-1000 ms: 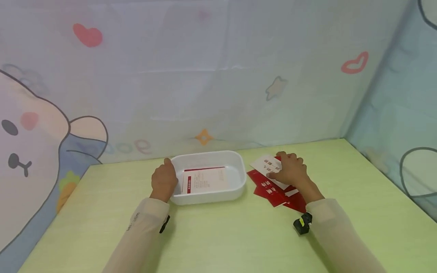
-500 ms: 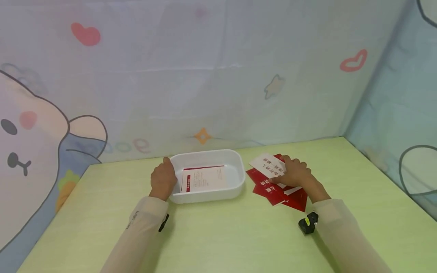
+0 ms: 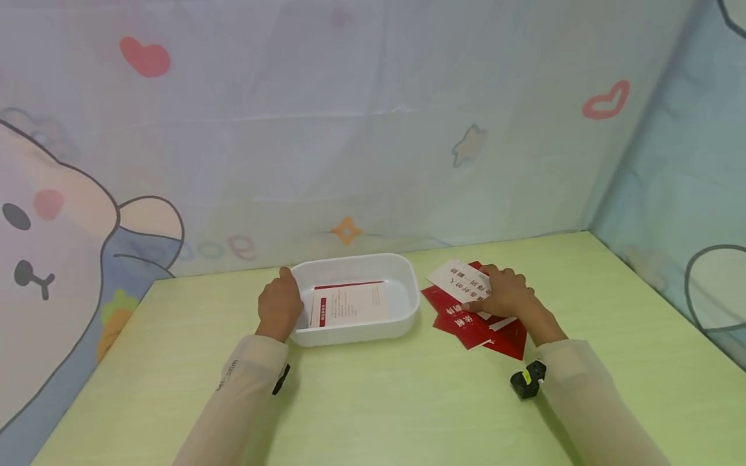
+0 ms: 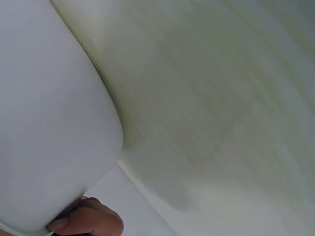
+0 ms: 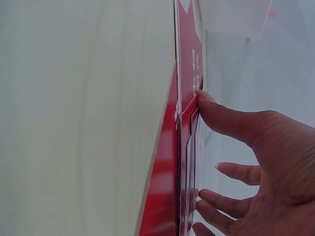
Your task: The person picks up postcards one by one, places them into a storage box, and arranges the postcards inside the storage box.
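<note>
My left hand [image 3: 280,305] grips the left rim of a white plastic tray [image 3: 355,336]; in the left wrist view its fingers [image 4: 96,219] curl at the rim. Inside the tray lie white cards [image 3: 350,306] with red parts. My right hand [image 3: 506,296] is over a loose pile of red cards [image 3: 460,325] and a white card [image 3: 457,278] with dark lettering. In the right wrist view the thumb [image 5: 231,120] touches the pile's edge. The other fingers [image 5: 226,201] are spread, tips at the cards, with a gap under the palm. Part of the white card is hidden.
Everything stands on a pale green table [image 3: 373,408]. Behind it hangs a printed cloth [image 3: 373,129], close to the tray's back side. Another cloth wall [image 3: 688,213] borders the table's right side. A black wrist device [image 3: 528,380] hangs under the right sleeve.
My right hand has shifted slightly to the right over the pile, uncovering more of the white card's lettering. My left hand and the tray stay in place.
</note>
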Available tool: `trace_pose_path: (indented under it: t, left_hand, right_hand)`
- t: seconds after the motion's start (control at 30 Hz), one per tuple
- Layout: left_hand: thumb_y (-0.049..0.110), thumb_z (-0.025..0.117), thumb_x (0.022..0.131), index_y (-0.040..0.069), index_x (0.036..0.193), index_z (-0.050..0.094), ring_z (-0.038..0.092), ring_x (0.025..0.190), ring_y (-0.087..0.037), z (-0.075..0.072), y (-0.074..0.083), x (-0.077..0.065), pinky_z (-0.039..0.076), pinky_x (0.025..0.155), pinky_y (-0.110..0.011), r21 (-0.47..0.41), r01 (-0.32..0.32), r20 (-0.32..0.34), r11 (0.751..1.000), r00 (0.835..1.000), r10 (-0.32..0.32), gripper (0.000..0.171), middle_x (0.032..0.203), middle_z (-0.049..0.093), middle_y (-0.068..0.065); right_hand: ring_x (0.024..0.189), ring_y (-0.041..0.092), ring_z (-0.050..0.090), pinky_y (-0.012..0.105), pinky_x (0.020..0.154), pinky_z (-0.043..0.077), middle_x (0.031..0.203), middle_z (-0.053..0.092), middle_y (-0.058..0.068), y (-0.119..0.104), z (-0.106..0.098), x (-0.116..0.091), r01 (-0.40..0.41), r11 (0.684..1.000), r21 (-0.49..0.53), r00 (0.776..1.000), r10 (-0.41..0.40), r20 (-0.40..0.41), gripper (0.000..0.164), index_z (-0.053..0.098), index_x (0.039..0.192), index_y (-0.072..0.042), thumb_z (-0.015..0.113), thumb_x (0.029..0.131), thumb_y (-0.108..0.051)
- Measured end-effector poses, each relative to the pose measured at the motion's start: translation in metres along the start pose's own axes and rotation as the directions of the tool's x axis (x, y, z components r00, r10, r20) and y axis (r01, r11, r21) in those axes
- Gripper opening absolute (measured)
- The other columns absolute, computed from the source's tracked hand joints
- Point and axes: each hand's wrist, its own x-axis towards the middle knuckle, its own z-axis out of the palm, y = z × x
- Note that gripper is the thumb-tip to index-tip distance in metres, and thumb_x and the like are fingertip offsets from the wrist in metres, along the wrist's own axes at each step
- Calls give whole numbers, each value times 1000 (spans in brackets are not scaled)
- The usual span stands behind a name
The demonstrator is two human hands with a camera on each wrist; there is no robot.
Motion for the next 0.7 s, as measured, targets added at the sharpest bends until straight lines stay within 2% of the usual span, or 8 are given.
trace_pose_path:
  t: [0.2,0.4,0.57,0.7]
  left_hand:
    - [9,61,93,-8,132,42,71,83,-31,2,-1,0,61,74,-44,8,-4,-8,1000,1000,4,47,103,69,-24]
    - [9,61,93,-8,131,42,71,85,-32,1,0,-1,61,74,-45,7,0,-2,1000,1000,0,46,104,68,-24]
    - [9,61,93,-7,132,42,72,87,-33,0,2,-1,61,76,-45,7,8,3,1000,1000,-8,46,105,68,-24]
    - [9,61,94,-7,133,42,71,86,-32,0,2,-1,61,78,-45,2,13,9,1000,1000,-13,47,106,68,-24]
  right_hand:
    - [115,51,42,67,96,43,130,45,38,-1,-1,-1,1,999,33,1000,-1,15,94,31,147,5,80,76,-32]
    - [115,52,41,70,97,40,131,43,37,-3,-4,0,-1,1000,16,999,0,43,94,31,148,2,80,77,-34]
    - [115,52,40,69,95,43,133,42,38,-5,-4,-1,9,1000,17,999,-10,40,96,30,149,2,80,76,-34]
    - [115,53,39,70,96,40,131,43,38,-6,-4,-2,10,1000,-4,1000,-10,20,97,31,148,2,82,74,-35]
